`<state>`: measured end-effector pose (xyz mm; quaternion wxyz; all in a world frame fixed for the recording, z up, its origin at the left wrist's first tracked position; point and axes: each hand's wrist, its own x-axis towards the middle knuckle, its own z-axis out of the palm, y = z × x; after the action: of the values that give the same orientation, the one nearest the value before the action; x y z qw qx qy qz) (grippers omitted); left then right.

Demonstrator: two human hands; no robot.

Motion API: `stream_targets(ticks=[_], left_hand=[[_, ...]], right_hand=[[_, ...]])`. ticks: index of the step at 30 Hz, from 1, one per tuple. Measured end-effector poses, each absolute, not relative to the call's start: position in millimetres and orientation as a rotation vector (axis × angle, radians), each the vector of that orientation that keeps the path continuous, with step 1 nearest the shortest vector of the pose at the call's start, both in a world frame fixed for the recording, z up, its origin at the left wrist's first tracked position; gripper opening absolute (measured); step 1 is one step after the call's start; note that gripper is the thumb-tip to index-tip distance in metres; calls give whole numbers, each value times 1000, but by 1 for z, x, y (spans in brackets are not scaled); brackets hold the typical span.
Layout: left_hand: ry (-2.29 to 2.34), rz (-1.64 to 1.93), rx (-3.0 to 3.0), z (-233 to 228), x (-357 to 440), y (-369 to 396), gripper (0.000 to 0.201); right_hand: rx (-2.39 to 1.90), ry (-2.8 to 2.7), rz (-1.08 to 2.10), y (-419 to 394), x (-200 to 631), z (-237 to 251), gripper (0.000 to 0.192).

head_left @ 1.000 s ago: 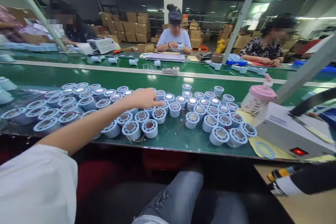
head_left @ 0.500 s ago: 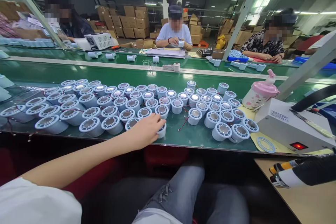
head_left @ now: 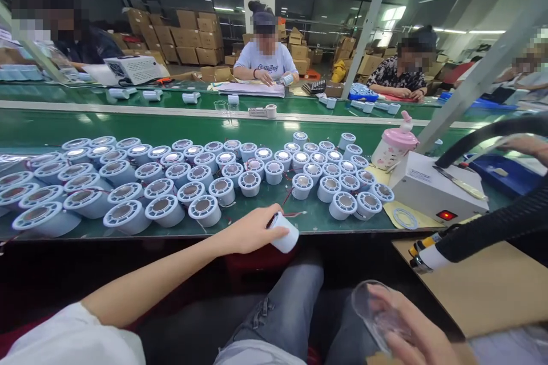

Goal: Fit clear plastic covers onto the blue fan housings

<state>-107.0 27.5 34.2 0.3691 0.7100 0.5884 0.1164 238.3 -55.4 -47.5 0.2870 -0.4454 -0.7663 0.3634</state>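
My left hand [head_left: 257, 230] grips a light blue cylindrical housing [head_left: 286, 236], tilted on its side just over the bench's front edge, its thin wire and small plug sticking out to the right. Low at the right, my right hand [head_left: 413, 322] has its fingers around a clear plastic cup [head_left: 363, 301]; its lower part is hidden by the fingers. Many more such housings stand upright on the green bench, a large group [head_left: 162, 211] to the left and a smaller group [head_left: 342, 205] to the right, round vented tops facing up with wires between them.
At the right stand a grey machine [head_left: 428, 188] with a lit red switch and a pink-lidded cup [head_left: 394, 148]. A black hose [head_left: 475, 239] crosses over a cardboard sheet [head_left: 483, 279]. A blue ring [head_left: 405, 218] lies near the bench edge. Across the belt [head_left: 171, 125], several people sit working.
My left hand has lifted one housing off the bench and tipped it, moving right. My right hand has come into view with the clear cup. The view has swung to the right.
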Motion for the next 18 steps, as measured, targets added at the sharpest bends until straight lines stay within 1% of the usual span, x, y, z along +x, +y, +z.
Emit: stream_targets(ticks=[2, 4, 7, 9, 11, 14, 16, 18], left_hand=[[1107, 350, 1323, 20, -98, 28, 39], [888, 252, 951, 2, -84, 28, 45], [827, 98, 927, -14, -60, 25, 49], [803, 73, 1127, -12, -48, 22, 42], [783, 151, 1448, -5, -41, 20, 31], [806, 345, 1888, 2, -38, 17, 22], [840, 435, 1970, -2, -37, 14, 30], [838, 515, 1970, -11, -37, 12, 47]], right_hand=[[-1137, -2214, 651, -57, 208, -42, 50], [-1126, -2279, 353, -59, 181, -36, 54], [-1242, -2291, 76, -59, 156, -29, 53], [-1386, -2274, 26, -57, 153, -28, 45], [-1482, -2257, 149, -55, 157, -27, 31], [-1503, -2174, 558, -53, 165, -23, 13], [-1493, -2068, 773, -52, 168, -19, 2], [-1479, -1944, 902, -51, 168, -16, 16]])
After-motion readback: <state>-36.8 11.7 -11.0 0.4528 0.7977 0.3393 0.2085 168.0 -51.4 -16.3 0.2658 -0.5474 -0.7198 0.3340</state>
